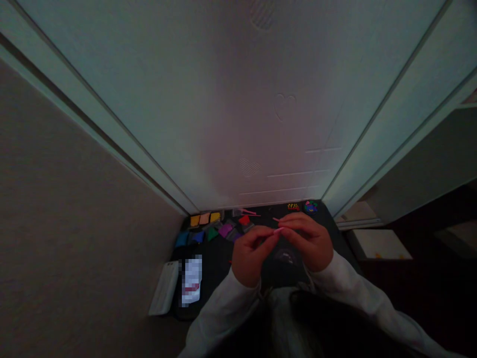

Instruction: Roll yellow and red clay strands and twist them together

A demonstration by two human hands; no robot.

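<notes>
A small pink piece that looks like modelling clay is pinched between the fingertips of both hands, above a dark tabletop. My left hand grips its left end with thumb and fingers closed. On the other side, my right hand is closed on its right end. A thin pink stick juts out by the right fingers; whether they hold it I cannot tell. Below the hands lies a clear round item, partly hidden. A red packet and a purple packet lie just beyond the left hand.
Several more coloured packets, among them green, blue and yellow, line the back left. A blurred pale item and a white box are at left. A multicoloured round item sits near the white panel.
</notes>
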